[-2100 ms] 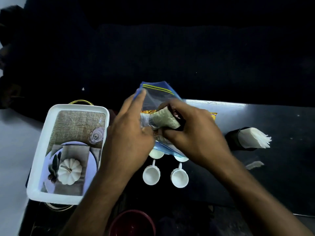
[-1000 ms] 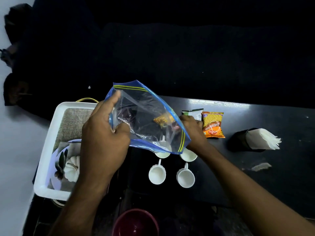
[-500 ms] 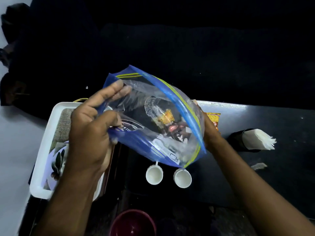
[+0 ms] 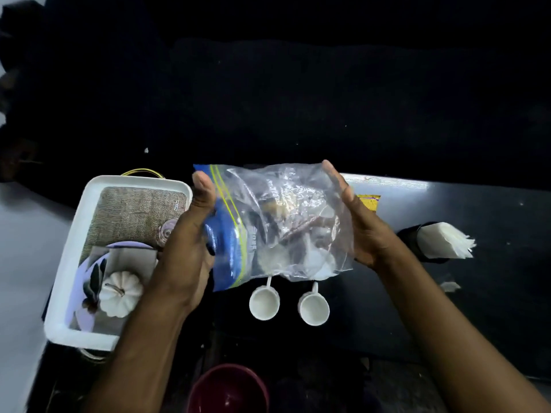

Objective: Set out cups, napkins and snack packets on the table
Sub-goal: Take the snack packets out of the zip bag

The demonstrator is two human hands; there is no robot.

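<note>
Currently your left hand (image 4: 190,239) grips the zip bag's (image 4: 286,222) blue seal end, right hand (image 4: 360,222) flat-palmed against its other side, above the cups (image 4: 264,304).

The zip bag (image 4: 277,222) hides two cups behind it and most of the yellow packet (image 4: 369,201). Its contents are blurred. The red bowl (image 4: 228,389) is cut by the bottom edge.
</note>
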